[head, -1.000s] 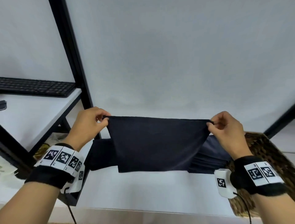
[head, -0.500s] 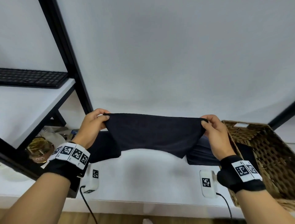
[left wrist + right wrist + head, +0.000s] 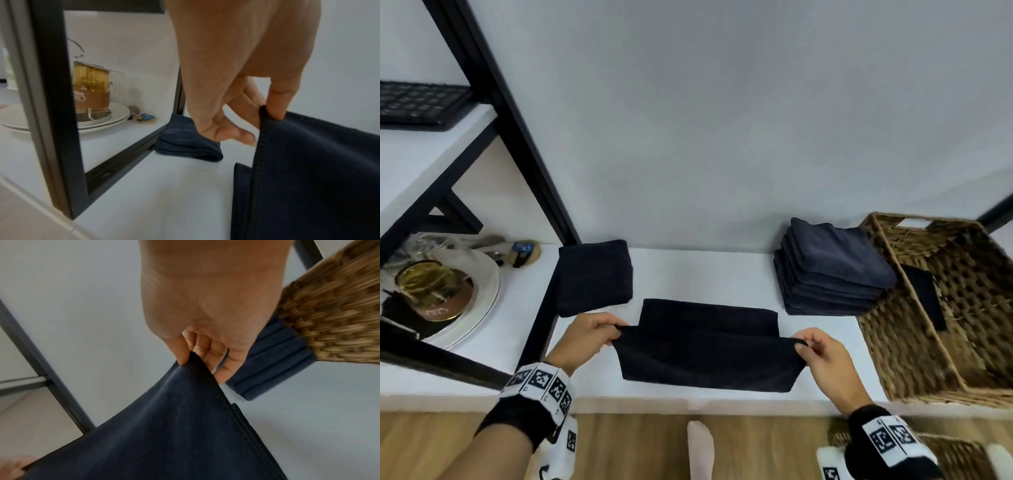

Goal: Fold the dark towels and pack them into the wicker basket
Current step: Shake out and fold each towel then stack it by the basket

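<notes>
The person's forearms were bare. Each wrist wore a black fabric wristband [image 3: 517, 423] wrapped with a white strip printed with square black-and-white fiducial markers [image 3: 541, 380]. The right wrist carried the same black band [image 3: 887, 445] and marker strip. Beneath each wrist hung a white camera housing [image 3: 566, 445] bearing its own small printed marker, with a thin black cable [image 3: 544, 471] trailing from the left one. The left hand [image 3: 585, 337] and right hand [image 3: 825, 356] were ungloved, and no rings showed on the fingers [image 3: 277, 97].
</notes>
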Demonstrator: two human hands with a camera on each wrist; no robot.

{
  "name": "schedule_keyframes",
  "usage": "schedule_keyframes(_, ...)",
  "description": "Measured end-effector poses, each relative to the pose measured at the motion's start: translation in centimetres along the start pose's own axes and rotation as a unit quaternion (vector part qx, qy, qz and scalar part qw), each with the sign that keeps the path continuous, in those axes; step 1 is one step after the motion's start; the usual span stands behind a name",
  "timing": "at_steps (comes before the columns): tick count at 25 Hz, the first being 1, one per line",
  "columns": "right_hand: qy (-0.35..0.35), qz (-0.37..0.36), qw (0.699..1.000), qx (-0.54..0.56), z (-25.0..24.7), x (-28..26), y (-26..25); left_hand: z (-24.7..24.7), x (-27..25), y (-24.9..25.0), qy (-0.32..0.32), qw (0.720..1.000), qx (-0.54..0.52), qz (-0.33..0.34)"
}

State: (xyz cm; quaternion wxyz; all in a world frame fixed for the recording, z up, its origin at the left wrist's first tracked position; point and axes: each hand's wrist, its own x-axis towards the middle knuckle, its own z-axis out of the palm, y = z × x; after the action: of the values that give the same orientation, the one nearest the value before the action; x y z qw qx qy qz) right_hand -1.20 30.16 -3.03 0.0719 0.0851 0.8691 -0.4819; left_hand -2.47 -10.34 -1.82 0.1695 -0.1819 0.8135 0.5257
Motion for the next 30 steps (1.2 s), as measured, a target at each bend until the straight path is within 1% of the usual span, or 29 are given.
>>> schedule_keyframes(2,0.005,0.005,0.996,-0.087,1.2,1.6,0.9,1.2,1.9,-0.4,0.025,0.999,0.042,-0.01)
schedule_keyframes(3,0.015,0.007,0.991,-0.13,1.7,2.7,1.1,1.9,3.2,-0.5,0.045,0.998,0.046,-0.02)
schedule_keyframes(6,0.05,0.036,0.975,-0.213,3.7,6.6,1.7,4.2,7.7,-0.5,0.101,0.993,-0.012,-0.054)
schedule_keyframes(8,0.033,0.064,0.964,-0.258,4.8,8.9,2.5,5.6,10.7,-0.6,0.123,0.989,-0.041,-0.066)
schedule_keyframes(9,0.022,0.072,0.959,-0.274,5.3,9.7,2.8,6.4,11.8,-0.8,0.13,0.989,-0.024,-0.071)
schedule_keyframes(10,0.013,0.067,0.956,-0.286,5.8,10.2,3.0,7.0,12.4,-1.1,0.136,0.988,0.03,-0.063)
schedule_keyframes(11,0.01,0.044,0.954,-0.297,6.4,10.6,3.2,7.9,12.8,-1.5,0.131,0.984,0.111,-0.04)
schedule_keyframes(12,0.006,0.003,0.952,-0.305,7.1,11.1,3.5,8.9,12.4,-1.7,0.108,0.975,0.192,0.002)
schedule_keyframes(13,-0.007,-0.042,0.95,-0.31,7.8,11.5,3.8,9.9,11.7,-1.9,0.056,0.963,0.256,0.061)
schedule_keyframes(14,-0.026,-0.072,0.945,-0.318,8.3,12.1,4.0,11.1,10.7,-1.9,-0.02,0.942,0.313,0.122)
schedule_keyframes(15,-0.049,-0.078,0.937,-0.336,8.6,12.5,4.2,12.1,10.0,-2.0,-0.098,0.905,0.377,0.171)
schedule_keyframes(16,-0.074,-0.066,0.926,-0.364,8.7,12.9,4.2,13.0,9.4,-2.0,-0.156,0.856,0.448,0.207)
schedule_keyframes(17,-0.093,-0.045,0.913,-0.395,8.8,13.0,4.4,13.4,9.4,-2.2,-0.179,0.813,0.506,0.227)
schedule_keyframes(18,-0.098,-0.024,0.904,-0.415,8.7,13.0,4.6,13.5,9.8,-2.2,-0.158,0.788,0.547,0.233)
schedule_keyframes(19,-0.093,-0.002,0.905,-0.416,8.5,12.6,4.9,13.5,10.3,-2.0,-0.113,0.78,0.569,0.235)
schedule_keyframes(20,-0.086,0.027,0.916,-0.39,8.4,12.0,5.2,13.4,10.5,-1.8,-0.059,0.786,0.573,0.225)
schedule_keyframes(21,-0.081,0.057,0.935,-0.341,8.4,11.1,5.3,13.0,10.6,-1.8,-0.002,0.802,0.56,0.207)
schedule_keyframes(22,-0.081,0.087,0.952,-0.282,8.5,10.0,5.4,12.7,10.3,-1.9,0.036,0.835,0.523,0.167)
schedule_keyframes(23,-0.089,0.113,0.963,-0.228,8.7,8.9,5.4,12.6,9.9,-2.0,0.049,0.881,0.457,0.108)
schedule_keyframes(24,-0.102,0.138,0.968,-0.184,9.1,7.6,5.3,12.8,9.1,-2.3,0.037,0.925,0.376,0.032)
schedule_keyframes(25,-0.112,0.157,0.971,-0.145,9.7,6.4,5.2,13.0,8.3,-2.9,0.015,0.951,0.307,-0.039)
schedule_keyframes(26,-0.116,0.17,0.972,-0.11,10.5,5.4,5.2,13.4,7.6,-3.5,-0.01,0.962,0.26,-0.088)
schedule_keyframes(27,-0.115,0.178,0.974,-0.084,11.2,4.2,5.1,13.7,6.7,-4.1,-0.026,0.968,0.226,-0.11)
schedule_keyframes(28,-0.112,0.181,0.975,-0.07,11.9,3.2,5.1,14.1,5.8,-4.9,-0.032,0.972,0.199,-0.119)
schedule_keyframes(30,-0.113,0.181,0.975,-0.058,12.7,1.6,5.0,14.9,3.9,-6.5,-0.025,0.982,0.148,-0.113)
